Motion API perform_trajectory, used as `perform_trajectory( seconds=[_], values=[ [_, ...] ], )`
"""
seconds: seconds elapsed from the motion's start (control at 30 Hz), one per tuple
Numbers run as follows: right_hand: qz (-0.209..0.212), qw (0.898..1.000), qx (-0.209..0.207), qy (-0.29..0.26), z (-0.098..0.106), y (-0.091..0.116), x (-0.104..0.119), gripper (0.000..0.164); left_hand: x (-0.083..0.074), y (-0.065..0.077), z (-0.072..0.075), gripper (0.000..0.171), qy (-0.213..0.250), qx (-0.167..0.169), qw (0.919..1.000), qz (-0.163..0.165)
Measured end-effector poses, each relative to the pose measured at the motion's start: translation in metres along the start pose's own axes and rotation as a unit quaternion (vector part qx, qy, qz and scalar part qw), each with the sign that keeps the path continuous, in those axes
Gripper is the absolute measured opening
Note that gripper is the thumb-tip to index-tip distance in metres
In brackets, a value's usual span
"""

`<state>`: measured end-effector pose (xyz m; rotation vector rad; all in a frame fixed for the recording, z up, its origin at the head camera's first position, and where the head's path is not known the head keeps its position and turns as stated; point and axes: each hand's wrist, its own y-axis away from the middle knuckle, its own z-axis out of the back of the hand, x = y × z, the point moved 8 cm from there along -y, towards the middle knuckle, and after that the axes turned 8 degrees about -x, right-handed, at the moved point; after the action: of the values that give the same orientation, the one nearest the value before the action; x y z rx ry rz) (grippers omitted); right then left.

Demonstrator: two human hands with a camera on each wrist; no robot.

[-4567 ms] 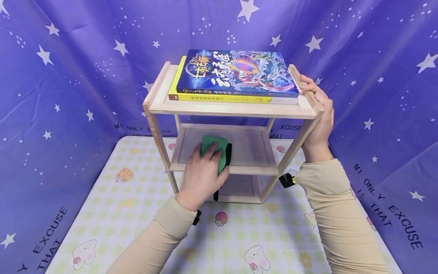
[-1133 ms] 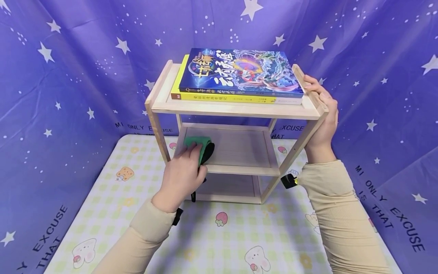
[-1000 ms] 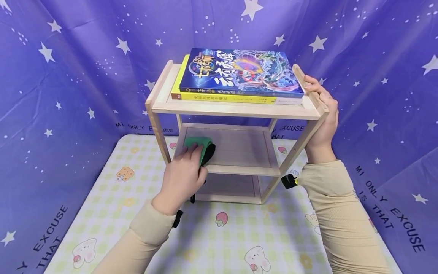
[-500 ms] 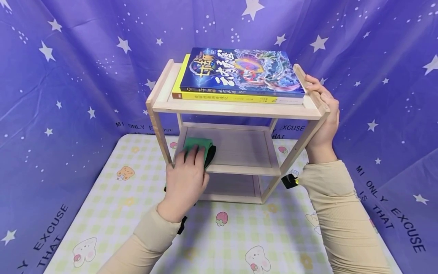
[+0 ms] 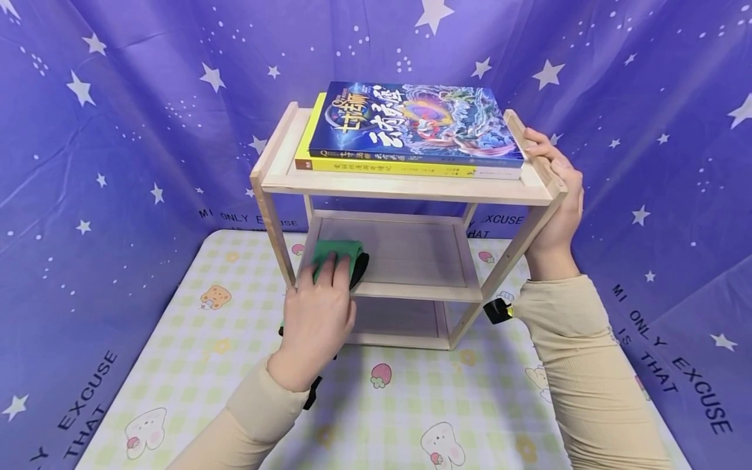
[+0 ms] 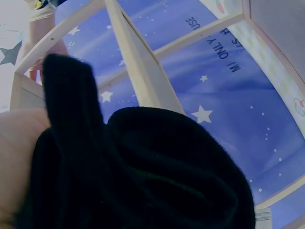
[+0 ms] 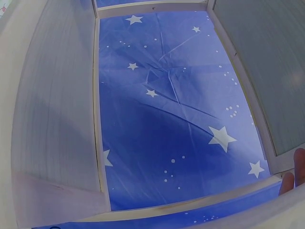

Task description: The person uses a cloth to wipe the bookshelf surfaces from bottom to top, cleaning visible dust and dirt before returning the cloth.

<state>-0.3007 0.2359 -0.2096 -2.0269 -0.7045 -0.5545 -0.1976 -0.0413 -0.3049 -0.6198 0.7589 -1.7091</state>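
Observation:
A three-tier wooden shelf [image 5: 405, 190] stands on the table. At the left front of its middle board [image 5: 423, 254], my left hand [image 5: 317, 323] holds a folded green cloth [image 5: 339, 248] with a black edge, three fingers spread over its top. The cloth's black side [image 6: 181, 148] fills much of the left wrist view, bunched against the hand. My right hand [image 5: 559, 199] grips the upper right side of the frame, fingers over the top rail; the palm side is hidden. Two fingertips [image 7: 299, 167] show at the right edge of the right wrist view.
A blue illustrated book [image 5: 417, 124] lies on a yellow book [image 5: 364, 165] on the shelf's top board. The bottom board [image 5: 405, 320] sits low, near the table. A checked cloth [image 5: 235, 391] covers the table, and purple star-printed curtains [image 5: 147, 98] enclose it closely.
Since the earliest frame, my left hand has moved the cloth leftward along the middle board, lately a little toward the front. My right hand keeps its grip on the frame.

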Motion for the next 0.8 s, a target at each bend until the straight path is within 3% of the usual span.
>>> perform_trajectory(
  seconds=[0.13, 0.23, 0.37, 0.47, 0.6, 0.8],
  values=[
    [0.003, 1.000, 0.003, 0.006, 0.001, 0.000, -0.001, 0.047, 0.000, 0.001, 0.004, 0.049, 0.007, -0.007, 0.9999, -0.012],
    [0.003, 1.000, 0.002, 0.007, 0.002, -0.001, -0.001, 0.046, 0.001, 0.001, 0.004, 0.049, 0.013, 0.008, 0.9997, -0.020],
    [0.001, 1.000, 0.002, 0.008, 0.002, -0.001, -0.002, 0.047, 0.005, 0.001, -0.001, 0.059, 0.044, 0.067, 0.9967, -0.018],
    [0.003, 1.000, 0.002, 0.012, 0.002, -0.001, -0.001, 0.047, 0.008, 0.001, -0.003, 0.059, 0.086, 0.121, 0.9889, -0.007],
    [0.001, 1.000, 0.003, 0.007, 0.002, -0.001, -0.001, 0.046, 0.015, 0.000, -0.006, 0.053, 0.155, 0.200, 0.9673, 0.018],
    [0.000, 1.000, 0.006, 0.009, 0.001, -0.001, -0.002, 0.045, 0.022, 0.006, -0.010, 0.063, 0.218, 0.354, 0.9094, 0.016]
  ],
)
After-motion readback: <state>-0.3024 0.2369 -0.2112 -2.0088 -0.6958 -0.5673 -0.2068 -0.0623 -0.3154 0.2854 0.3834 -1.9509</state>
